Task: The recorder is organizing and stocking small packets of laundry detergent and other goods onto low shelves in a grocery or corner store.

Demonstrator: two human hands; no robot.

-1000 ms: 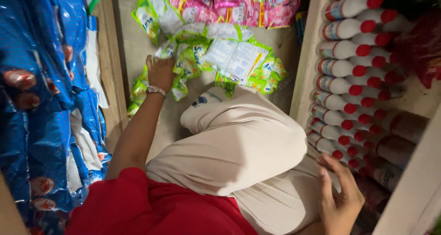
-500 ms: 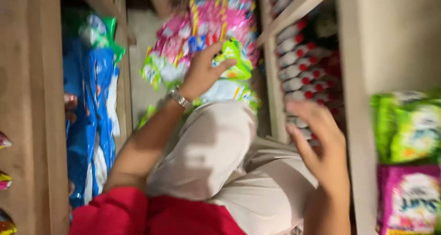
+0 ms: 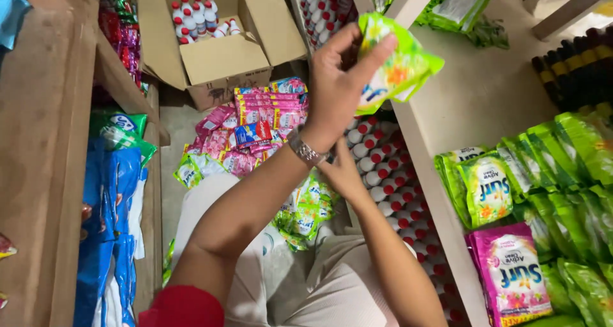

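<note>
Fingers of the left hand (image 3: 335,87) pinch a green sachet (image 3: 396,65), lifted against the front edge of the pale wooden shelf (image 3: 472,103) on the right. The right hand (image 3: 341,174) sits lower, half hidden behind the left forearm and its metal wristwatch (image 3: 305,149); whether it holds anything cannot be told. Half a second ago the left hand was down among the packets on the floor; now it is raised to shelf height with the sachet in its grip, and the view has swung toward the shelf.

Room is tight: the person's knees fill the gap between the shelf and a wooden upright (image 3: 45,154) on the left. Rows of white bottles with red caps (image 3: 383,167) stand under the shelf edge, just beside the right hand. Pink sachets (image 3: 255,119) and green sachet strips (image 3: 303,212) lie heaped on the floor. Beyond them stands an open cardboard box (image 3: 217,62) of small red-capped bottles. On the shelf, green packets (image 3: 549,167) stand in rows above a pink packet (image 3: 511,276). Blue bags (image 3: 112,225) hang at left.
</note>
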